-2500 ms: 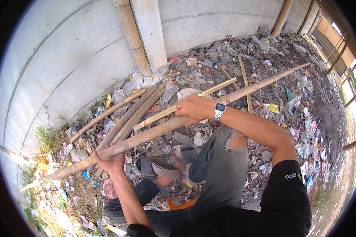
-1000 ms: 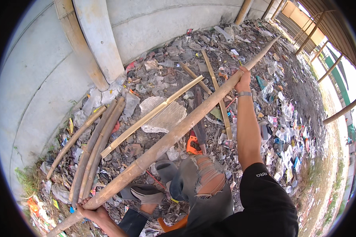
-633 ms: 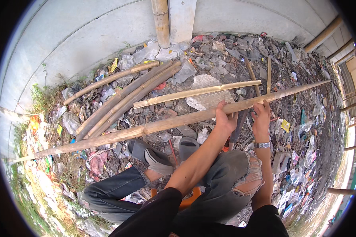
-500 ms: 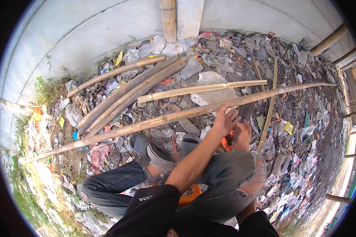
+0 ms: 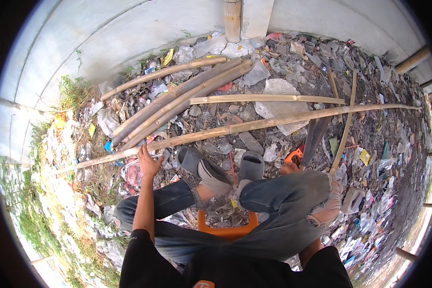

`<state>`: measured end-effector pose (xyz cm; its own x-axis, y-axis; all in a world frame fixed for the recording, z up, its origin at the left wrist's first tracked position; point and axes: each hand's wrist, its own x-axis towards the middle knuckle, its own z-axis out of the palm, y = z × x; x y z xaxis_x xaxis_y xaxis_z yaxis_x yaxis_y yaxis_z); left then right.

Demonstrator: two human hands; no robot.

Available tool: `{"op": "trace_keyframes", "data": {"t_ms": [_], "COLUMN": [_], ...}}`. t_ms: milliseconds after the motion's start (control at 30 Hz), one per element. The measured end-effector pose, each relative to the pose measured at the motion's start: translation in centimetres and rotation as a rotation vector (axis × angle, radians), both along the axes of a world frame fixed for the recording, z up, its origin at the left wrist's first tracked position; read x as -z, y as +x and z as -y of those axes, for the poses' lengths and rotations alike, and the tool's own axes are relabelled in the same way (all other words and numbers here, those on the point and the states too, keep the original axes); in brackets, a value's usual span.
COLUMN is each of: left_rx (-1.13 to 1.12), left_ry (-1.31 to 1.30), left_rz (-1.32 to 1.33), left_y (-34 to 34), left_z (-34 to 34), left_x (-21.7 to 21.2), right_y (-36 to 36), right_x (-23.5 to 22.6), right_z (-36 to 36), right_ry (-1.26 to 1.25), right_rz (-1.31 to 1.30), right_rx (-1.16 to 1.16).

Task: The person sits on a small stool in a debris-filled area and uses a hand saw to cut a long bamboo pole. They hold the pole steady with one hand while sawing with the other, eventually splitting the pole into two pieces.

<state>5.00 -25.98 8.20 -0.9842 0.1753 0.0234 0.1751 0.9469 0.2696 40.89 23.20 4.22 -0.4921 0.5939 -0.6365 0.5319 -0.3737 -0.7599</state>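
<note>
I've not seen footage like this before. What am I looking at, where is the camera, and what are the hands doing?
There is no machine here. A camera worn on a person's head looks down through a fisheye lens, so straight edges bend. The person sits on an orange stool over littered ground by a concrete wall. The left hand rests on a long bamboo pole lying across the ground. The right hand is mostly hidden behind the knee, next to a large blade; whether it grips it is unclear. More bamboo poles lie beyond.
</note>
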Motion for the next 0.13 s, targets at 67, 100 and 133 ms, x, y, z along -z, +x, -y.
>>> {"op": "trace_keyframes", "data": {"t_ms": [67,100,133], "left_rx": [0.07,0.105,0.09], "left_ry": [-0.213,-0.321,-0.36], "left_rz": [0.123,0.186,0.241], "left_y": [-2.6,-3.6,-4.0], "left_z": [0.7,0.7,0.3], "left_x": [0.7,1.0,1.4], "right_y": [0.0,0.1,0.4], "right_x": [0.2,0.5,0.7], "right_z": [-0.2,-0.1,0.1], "right_ry": [0.064,0.093,0.094], "right_rz": [-0.067,-0.099,-0.085], "right_rx": [-0.05,-0.076,-0.081]}}
